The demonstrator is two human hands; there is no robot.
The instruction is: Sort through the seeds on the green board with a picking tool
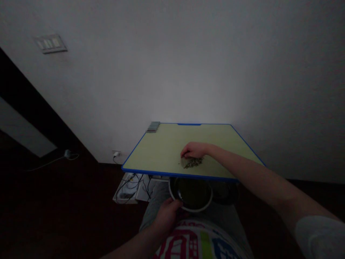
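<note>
Right now, the work seems to be at the sorting or gathering stage: the person's right hand (193,149) is down at the heap of small dark bits (194,163) on the pale worktop (161,147). Its fingers are bent and drawn close together at the heap's left end; whether they pinch any bits, the dim view can't tell. A faint curved outline shows by the fingertips, too unclear to name.

And the heap itself? It lies in the near half of the worktop, about midway between the left and right edges, just on the near side of the hand and reaching rightward below the wrist. Down past the near edge, the left hand (168,211) is closed on the near-left rim of a bowl (195,210), with a dark round vessel (225,193) beside it. Any next move looks to call for light, low fingertips, so the bits don't scatter, and a level bowl.
</note>
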